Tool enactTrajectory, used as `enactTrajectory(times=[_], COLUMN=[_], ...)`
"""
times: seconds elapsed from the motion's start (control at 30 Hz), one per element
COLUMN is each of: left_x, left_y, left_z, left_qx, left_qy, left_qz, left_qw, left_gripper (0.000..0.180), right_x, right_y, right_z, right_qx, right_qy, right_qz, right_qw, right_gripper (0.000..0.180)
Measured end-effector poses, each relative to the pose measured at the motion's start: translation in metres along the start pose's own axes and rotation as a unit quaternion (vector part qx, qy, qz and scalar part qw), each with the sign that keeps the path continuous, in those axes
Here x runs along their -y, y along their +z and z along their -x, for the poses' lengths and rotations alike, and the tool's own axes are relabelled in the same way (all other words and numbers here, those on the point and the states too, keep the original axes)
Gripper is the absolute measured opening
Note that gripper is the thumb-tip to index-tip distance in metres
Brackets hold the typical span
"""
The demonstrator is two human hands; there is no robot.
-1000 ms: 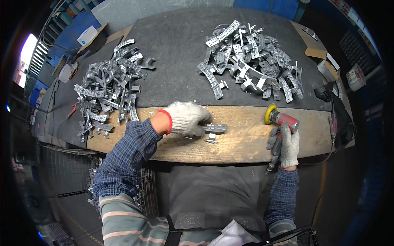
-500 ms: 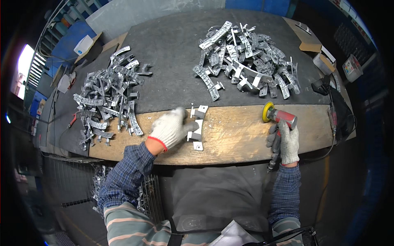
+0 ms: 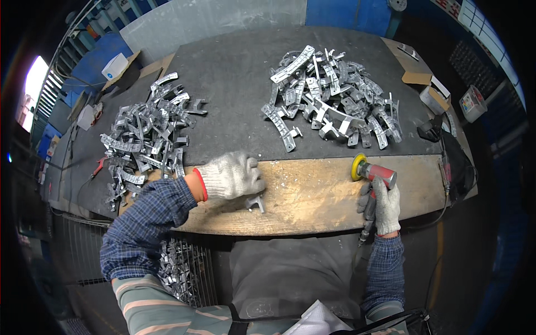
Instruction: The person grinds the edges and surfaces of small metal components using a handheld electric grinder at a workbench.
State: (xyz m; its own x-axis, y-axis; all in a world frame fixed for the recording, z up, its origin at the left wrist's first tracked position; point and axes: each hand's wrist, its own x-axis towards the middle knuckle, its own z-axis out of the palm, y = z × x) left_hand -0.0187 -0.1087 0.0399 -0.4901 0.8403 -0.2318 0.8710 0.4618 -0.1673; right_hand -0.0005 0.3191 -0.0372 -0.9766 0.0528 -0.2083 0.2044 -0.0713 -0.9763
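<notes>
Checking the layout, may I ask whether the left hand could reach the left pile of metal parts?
Probably yes: nothing blocks the way between left hand and left pile, though the hand seems to hold a metal part.

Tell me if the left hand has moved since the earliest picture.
Yes, to the left: the left hand now lies farther left of the pile of metal brackets on the right than it did then.

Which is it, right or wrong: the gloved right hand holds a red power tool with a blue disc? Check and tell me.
Wrong on the colour: the head view shows that the disc is yellow, not blue. The gloved right hand does hold the red power tool.
</notes>
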Motion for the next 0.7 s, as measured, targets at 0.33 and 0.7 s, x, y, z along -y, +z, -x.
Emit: enactTrajectory(times=[0.33, 0.7], left_x=[-0.067, -0.090], left_y=[-0.005, 0.016], left_z=[-0.055, -0.067], left_qx=[0.031, -0.052], left_qy=[-0.197, -0.232], left_qz=[0.537, 0.437], left_qw=[0.819, 0.867], left_gripper=[0.042, 0.047], right_x=[0.071, 0.096], right_y=[0.015, 0.041], right_z=[0.065, 0.087], right_qx=[0.105, 0.212], right_qy=[0.067, -0.006], right_qz=[0.191, 0.457], right_qw=[0.974, 0.864], right_gripper=[0.055, 0.069])
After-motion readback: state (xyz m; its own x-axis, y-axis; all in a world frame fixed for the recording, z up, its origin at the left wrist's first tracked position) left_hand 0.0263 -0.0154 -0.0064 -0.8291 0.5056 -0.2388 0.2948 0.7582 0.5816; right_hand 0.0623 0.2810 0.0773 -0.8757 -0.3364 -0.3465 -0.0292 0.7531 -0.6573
